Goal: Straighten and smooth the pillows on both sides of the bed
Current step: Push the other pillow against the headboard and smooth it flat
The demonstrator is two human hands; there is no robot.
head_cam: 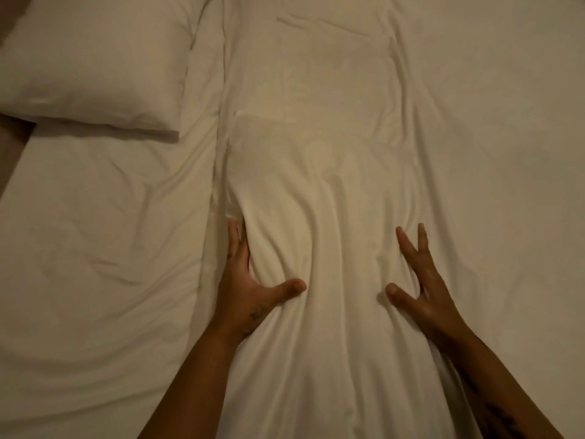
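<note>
A white pillow (91, 64) lies at the upper left of the bed, plump, with its lower corner near the bed's left side. A long white cover or pillowcase (316, 185) runs down the middle of the bed, creased and bunched lengthwise. My left hand (250, 280) presses flat on its left edge, fingers together, thumb spread to the right. My right hand (421, 286) presses on its right side with fingers spread apart and thumb pointing left. Neither hand grips anything. Whether a pillow lies under the bunched fabric cannot be told.
The white bed sheet (95, 248) to the left is wrinkled in long curved folds. To the right the sheet (506, 153) lies smoother. A strip of brown floor or bed frame (12, 147) shows at the far left edge.
</note>
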